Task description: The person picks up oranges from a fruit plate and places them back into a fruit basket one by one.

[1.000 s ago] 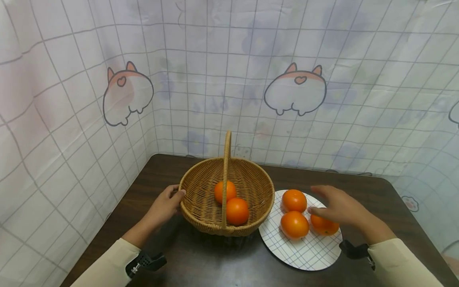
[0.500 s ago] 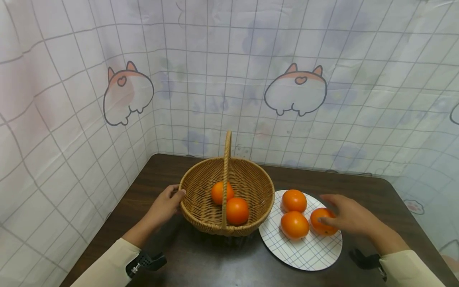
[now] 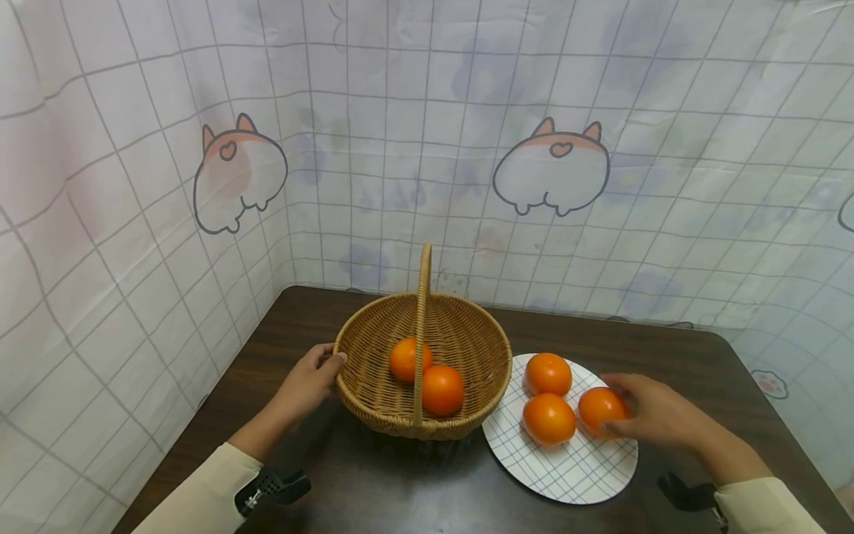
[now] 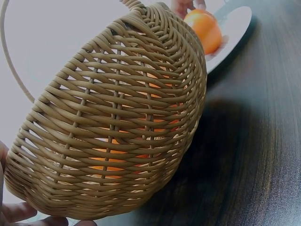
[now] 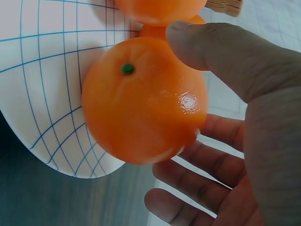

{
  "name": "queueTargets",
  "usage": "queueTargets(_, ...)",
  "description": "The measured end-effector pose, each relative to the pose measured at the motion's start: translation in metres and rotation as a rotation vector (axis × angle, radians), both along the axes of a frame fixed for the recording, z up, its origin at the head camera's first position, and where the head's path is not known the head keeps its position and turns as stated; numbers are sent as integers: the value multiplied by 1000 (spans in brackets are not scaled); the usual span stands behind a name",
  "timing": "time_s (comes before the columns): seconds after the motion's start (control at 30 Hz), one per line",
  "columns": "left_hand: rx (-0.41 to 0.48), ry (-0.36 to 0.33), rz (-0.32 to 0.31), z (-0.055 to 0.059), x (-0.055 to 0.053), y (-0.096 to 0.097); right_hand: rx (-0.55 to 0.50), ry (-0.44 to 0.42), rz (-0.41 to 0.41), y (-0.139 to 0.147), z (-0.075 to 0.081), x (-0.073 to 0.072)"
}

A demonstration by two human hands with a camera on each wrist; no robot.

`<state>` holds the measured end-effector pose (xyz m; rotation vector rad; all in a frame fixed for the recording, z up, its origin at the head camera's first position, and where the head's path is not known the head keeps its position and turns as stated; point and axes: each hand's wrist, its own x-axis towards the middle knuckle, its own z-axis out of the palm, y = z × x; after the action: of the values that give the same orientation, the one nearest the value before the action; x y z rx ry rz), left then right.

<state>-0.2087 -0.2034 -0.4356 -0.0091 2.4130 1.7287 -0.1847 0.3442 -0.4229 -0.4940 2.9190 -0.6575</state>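
My left hand [image 3: 312, 386] grips the left rim of a wicker basket [image 3: 494, 348], thumb over the edge. In the left wrist view, its fingertips [image 4: 19, 212] lie along the basket's outer weave. Inside the basket sit two oranges, one [image 3: 403, 360] partly behind the handle and another [image 3: 442, 391] nearer the front. My right hand [image 3: 663, 411] is at the right side of an orange [image 3: 598, 410] on a round plate [image 3: 574, 478]. In the right wrist view its thumb [image 5: 211, 47] overlaps the top of that orange, while the spread fingers lie loosely behind it.
Two more oranges, a rear one [image 3: 548, 374] and a front one [image 3: 548, 419], lie on the plate's left part, close to the basket. The dark wooden table [image 3: 414, 489] ends at the back against a gridded cloth [image 3: 400, 185]. The tall basket handle [image 3: 423, 297] arches over the middle.
My right hand has drawn back to the right and lowered beside the right-hand orange on the plate. The rear orange in the basket has rolled slightly left. My left hand stays at the rim.
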Motion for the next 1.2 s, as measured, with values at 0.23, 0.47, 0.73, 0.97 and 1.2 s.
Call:
queueTargets(0.23,-15,18,-5,1,2,1,0,-16,4,4,-6,0)
queueTargets(0.47,-18,14,-2,2,2,1,-15,-50,-11,6,-8,0)
queueTargets(0.73,-13,11,4,1,2,1,-9,-49,-25,7,-9,-1)
queueTargets(0.97,-3,11,-2,1,2,1,1,-1,-18,9,-7,-2)
queueTargets(1.2,-13,8,1,3,3,1,6,40,-9,9,6,-5)
